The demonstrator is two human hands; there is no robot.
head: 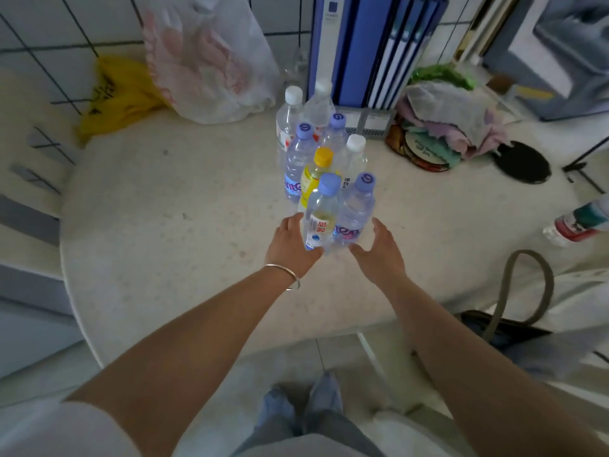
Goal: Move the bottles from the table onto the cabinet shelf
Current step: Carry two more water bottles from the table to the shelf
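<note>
Eight clear plastic bottles stand upright in a tight cluster on the pale speckled round worktop (158, 225), caps up and long axes vertical, the cluster running from the middle of the worktop toward its far edge; counted by caps, four are lilac, three white and one yellow. Nearest the near edge stand a lilac-capped clear bottle with a red-and-white label (320, 215) and, touching it on the right, a lilac-capped clear bottle with a purple label (357, 211); behind them rise the yellow-capped bottle of yellowish drink (317, 169) and a white-capped clear bottle (355, 156); further back stand two more lilac-capped bottles (298, 156) and two white-capped ones (290, 117).

The left hand (290, 245) touches the red-and-white-labelled bottle low on its left side, fingers curving loosely round it, though whether they grip it I cannot tell; the right hand (379, 250) sits just beside the purple-labelled bottle, fingers spread wide and holding nothing; a thin silver bangle (286, 273) circles the left wrist.

Along the far edge lie one yellow plastic bag (115, 94), one translucent white plastic bag (204, 57) and a row of blue binders (369, 44); one more bottle lies on its side at the right edge (580, 222).
</note>
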